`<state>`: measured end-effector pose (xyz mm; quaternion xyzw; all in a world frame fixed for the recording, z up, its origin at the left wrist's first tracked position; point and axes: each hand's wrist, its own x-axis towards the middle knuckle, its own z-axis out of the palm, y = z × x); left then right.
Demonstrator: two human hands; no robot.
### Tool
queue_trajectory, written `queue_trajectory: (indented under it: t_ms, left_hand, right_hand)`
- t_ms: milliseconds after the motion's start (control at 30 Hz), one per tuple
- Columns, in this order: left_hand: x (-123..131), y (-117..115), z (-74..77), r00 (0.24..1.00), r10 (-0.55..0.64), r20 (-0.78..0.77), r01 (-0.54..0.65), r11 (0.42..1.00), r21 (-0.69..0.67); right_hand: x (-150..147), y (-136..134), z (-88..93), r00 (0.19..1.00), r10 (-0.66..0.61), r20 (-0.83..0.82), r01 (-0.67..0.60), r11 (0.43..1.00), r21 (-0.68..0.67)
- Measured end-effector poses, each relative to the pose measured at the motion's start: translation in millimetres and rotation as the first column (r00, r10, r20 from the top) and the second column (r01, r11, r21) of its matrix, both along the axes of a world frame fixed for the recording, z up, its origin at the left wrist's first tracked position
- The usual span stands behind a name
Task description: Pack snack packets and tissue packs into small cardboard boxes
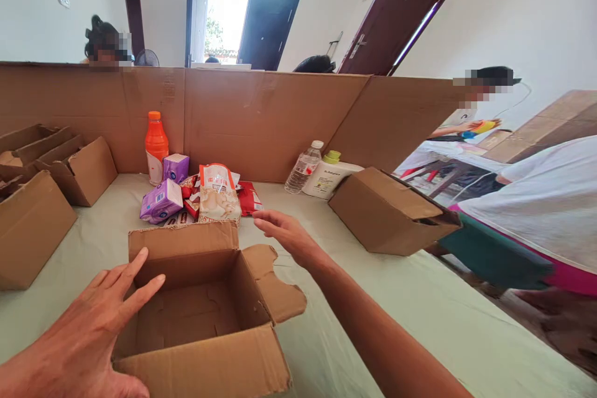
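Note:
An opened cardboard box (196,305), empty inside with its flaps folded out, stands right in front of me. My left hand (105,317) lies over the box's left edge, fingers spread and stretched out. Beyond the box's right flap, my right hand (284,230) reaches forward with its fingers extended and nothing in them. Nearest to its fingertips is a red packet (249,198). Beside that packet stands a white and brown bag with a red top (219,193). Purple tissue packs (161,201) and small red snack packets (190,189) are heaped to the left.
An orange bottle (156,143) stands by the cardboard wall (256,118). At the right are a clear water bottle (304,168), a white bottle with a green cap (329,177) and a closed carton (387,211). Open cartons (88,171) stand left. Other people are beyond the wall.

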<state>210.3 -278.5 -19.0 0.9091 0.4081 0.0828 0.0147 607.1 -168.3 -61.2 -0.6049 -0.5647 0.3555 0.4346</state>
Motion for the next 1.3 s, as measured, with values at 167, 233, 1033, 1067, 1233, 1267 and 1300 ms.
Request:
queue_trajectory:
  t_ms: [167,233,1033,1067,1233,1267,1300]
  left_hand:
    - [-2,-4,-4.6,0.998,0.058,-0.003,-0.058,0.996,-0.067]
    - [-4,-4,-7.0,0.999,0.043,0.005,-0.042,0.997,-0.060]
    - [10,1,-3.6,0.993,0.118,-0.009,-0.118,0.978,-0.172]
    - [11,1,-2.9,0.993,0.122,-0.007,-0.121,0.977,-0.176]
    - [11,2,-7.2,0.995,0.088,0.042,-0.082,0.988,-0.129]
    - [10,2,-9.8,0.995,0.075,0.060,-0.068,0.991,-0.114]
    - [9,2,-12.6,0.995,0.063,0.081,-0.055,0.993,-0.100]
  right_hand:
    - [-16,71,-42.9,0.987,-0.087,-0.138,0.077,0.995,-0.070]
    - [-21,80,-54.5,0.979,-0.078,-0.190,0.060,0.993,-0.098]
    - [-24,23,20.1,0.989,-0.011,-0.149,0.047,0.969,0.241]
    - [-21,13,31.6,0.993,-0.040,-0.113,0.073,0.949,0.307]
    - [-18,-37,86.9,0.965,-0.260,-0.018,0.192,0.661,0.725]
    - [-21,-47,95.4,0.962,-0.270,-0.036,0.200,0.610,0.767]
    - [-24,-56,102.4,0.965,-0.257,-0.048,0.193,0.579,0.792]
